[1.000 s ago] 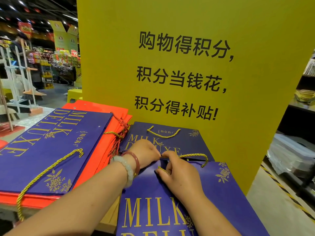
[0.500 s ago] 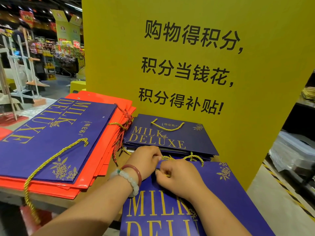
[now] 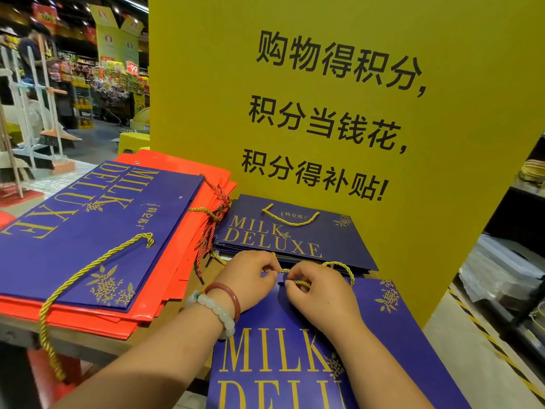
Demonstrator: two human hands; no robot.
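Two hands meet at the top edge of your purple bag (image 3: 413,349): left hand (image 3: 250,276) and right hand (image 3: 321,293) each pinch its gold cord (image 3: 340,264), fingers curled. Bag stack (image 3: 348,246) lies just beyond; yellow board (image 3: 206,84) walls the rear, red stack (image 3: 177,261) crowds left.

The near purple bag (image 3: 368,335) runs off the bottom edge, its second line of lettering cut through. Both hands, left hand (image 3: 247,278) and right hand (image 3: 321,293), pinch the gold cord (image 3: 339,265), and their curled fingers cover that stretch of it and where it enters the bag. The large purple bag (image 3: 88,231) on the left is cut by the left edge and hides most of the red bags (image 3: 182,261) beneath it. Little of the bench (image 3: 88,346) shows. The goods on the far left shelves (image 3: 103,78) are too small and blurred to tell, and the right shelves (image 3: 507,276) are dim.
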